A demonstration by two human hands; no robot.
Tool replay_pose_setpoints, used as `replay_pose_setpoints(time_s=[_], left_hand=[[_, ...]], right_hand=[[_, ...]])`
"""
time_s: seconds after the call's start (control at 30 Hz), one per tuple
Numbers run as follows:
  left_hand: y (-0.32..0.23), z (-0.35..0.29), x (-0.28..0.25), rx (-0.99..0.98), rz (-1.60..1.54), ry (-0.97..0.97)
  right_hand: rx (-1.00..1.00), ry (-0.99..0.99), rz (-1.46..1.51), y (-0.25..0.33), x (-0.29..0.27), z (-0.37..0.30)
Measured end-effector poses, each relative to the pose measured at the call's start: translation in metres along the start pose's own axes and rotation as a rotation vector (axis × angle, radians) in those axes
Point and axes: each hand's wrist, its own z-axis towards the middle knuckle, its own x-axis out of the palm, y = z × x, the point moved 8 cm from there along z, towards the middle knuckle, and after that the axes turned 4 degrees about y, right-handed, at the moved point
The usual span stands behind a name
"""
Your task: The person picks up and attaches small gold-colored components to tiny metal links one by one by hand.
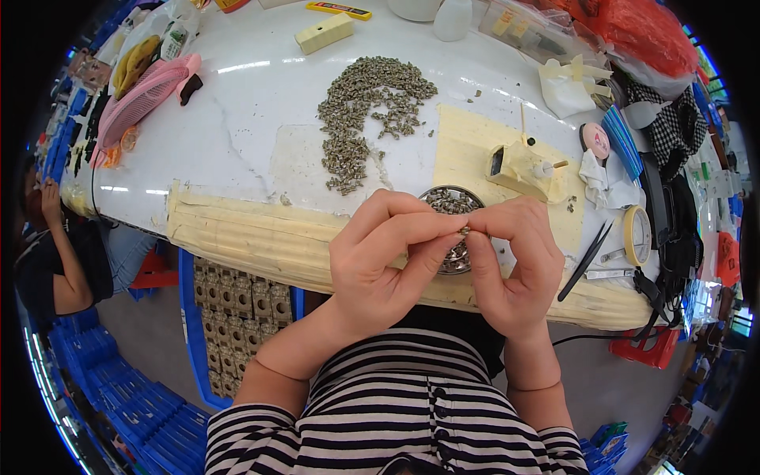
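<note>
My left hand point(378, 265) and my right hand point(518, 265) meet over the table's near edge, thumbs and forefingers pinched together. Between their fingertips is a tiny metal fitting point(464, 230), mostly covered, so its exact shape is unclear. Directly beneath and behind the fingers stands a round metal dish point(478, 197) holding many small metal parts point(451, 202). Farther off, a large curved pile of similar small silvery fittings point(348, 99) lies on the white tabletop. To the right of the dish, a block wrapped in cream tape point(522, 172) has a thin pin sticking out.
Black tweezers point(586, 261) and a tape roll point(636, 228) lie at right. A padded, taped edge point(245, 226) runs along the front. Below left, a blue crate point(190, 317) holds rows of metal blocks point(237, 305). Another person point(67, 261) sits at far left.
</note>
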Motion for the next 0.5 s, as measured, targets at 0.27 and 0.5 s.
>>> replay_pose_setpoints(time_s=[0.27,0.5], left_hand=[[-0.008,-0.002,0.003,0.024,0.120,0.004],[-0.005,0.001,0.001,0.036,0.094,-0.027]], right_hand=[[-0.010,-0.040,0.021,0.000,-0.005,-0.002],[-0.095,-0.043,-0.072,0.007,-0.006,-0.002]])
